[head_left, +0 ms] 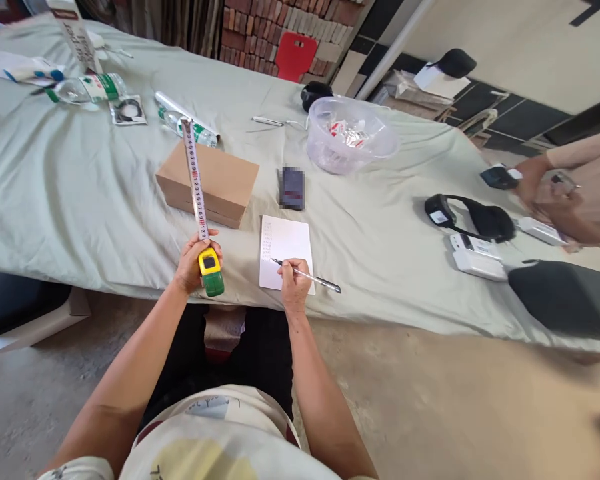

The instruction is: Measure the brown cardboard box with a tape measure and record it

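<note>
My left hand point(194, 260) is closed around the extended blade of a yellow and green tape measure point(211, 272), close to its case. The blade runs away from me over a brown cardboard box point(223, 173), its metal end near the box's far side. In my right hand point(296, 285) is a pen point(325, 285), its tip on a white sheet of paper point(286, 237). A column of small handwriting runs down the sheet's left side. Just beyond the paper lies a dark phone point(293, 188), its screen blurred.
A clear plastic basin point(353, 137) with red and white packets stands at the back. Plastic bottles point(93, 88) lie at the left. On the right are a black headset point(470, 217), white devices point(477, 257) and another person's arm point(540, 180). A wrinkled pale cloth point(375, 267) covers the table.
</note>
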### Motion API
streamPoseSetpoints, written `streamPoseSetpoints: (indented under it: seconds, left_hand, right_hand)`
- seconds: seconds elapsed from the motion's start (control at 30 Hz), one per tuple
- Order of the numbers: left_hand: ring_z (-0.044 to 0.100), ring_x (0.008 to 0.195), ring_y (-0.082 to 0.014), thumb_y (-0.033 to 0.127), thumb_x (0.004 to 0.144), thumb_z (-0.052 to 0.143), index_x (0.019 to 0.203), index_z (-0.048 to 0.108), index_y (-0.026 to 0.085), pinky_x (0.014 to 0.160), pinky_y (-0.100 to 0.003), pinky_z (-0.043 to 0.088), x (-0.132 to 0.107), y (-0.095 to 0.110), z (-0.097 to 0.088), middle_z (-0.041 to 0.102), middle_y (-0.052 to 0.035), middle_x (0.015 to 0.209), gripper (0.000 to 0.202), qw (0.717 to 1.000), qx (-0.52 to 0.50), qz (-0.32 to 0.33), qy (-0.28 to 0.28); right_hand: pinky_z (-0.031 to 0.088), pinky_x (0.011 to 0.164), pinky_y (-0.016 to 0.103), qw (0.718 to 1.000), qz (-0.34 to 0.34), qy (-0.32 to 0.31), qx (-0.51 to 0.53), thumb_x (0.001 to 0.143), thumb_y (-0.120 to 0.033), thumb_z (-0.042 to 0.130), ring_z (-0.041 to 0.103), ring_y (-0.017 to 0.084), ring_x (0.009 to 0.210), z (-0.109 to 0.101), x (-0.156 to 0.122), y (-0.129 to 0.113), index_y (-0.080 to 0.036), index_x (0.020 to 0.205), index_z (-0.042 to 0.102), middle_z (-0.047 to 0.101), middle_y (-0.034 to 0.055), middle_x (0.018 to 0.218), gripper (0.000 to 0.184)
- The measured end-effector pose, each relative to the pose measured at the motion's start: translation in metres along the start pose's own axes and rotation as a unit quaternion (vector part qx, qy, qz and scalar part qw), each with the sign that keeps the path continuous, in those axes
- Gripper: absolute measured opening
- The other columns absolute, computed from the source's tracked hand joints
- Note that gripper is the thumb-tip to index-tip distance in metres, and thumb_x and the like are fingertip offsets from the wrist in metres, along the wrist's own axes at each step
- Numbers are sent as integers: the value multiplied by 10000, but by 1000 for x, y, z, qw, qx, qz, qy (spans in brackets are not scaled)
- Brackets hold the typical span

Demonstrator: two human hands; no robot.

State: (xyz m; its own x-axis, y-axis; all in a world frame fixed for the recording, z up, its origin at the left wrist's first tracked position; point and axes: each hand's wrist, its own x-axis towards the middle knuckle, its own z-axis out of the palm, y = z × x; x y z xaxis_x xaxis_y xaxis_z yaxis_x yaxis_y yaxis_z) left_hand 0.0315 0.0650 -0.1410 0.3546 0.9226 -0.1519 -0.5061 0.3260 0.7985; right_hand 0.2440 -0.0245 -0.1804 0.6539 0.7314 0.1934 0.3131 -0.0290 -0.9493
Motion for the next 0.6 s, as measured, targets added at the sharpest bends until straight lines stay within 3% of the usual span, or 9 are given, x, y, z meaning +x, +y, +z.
streamPoseSetpoints:
  seconds: [0.4, 0.6]
  left_hand:
    - [602, 485, -153, 327, 795, 662, 1025, 595, 177, 454, -251, 459, -2, -6, -2, 643, -8, 632, 283, 999, -35, 5, 8]
    - [597, 481, -156, 352, 788, 667, 1023, 594, 197, 444, -253, 453, 0, -10, -5, 638, -8, 634, 291, 999, -34, 9, 3]
  right_hand:
    - [472, 670, 329, 1000, 0, 0, -16, 834, -437, 568, 578, 172, 619, -4, 2, 2, -202, 811, 574, 609, -4, 641, 235]
    - [515, 687, 363, 998, -39, 46, -16, 895, -490, 484, 608, 193, 688, -1, -5, -6, -204, 1055, 590, 666, 57, 795, 345]
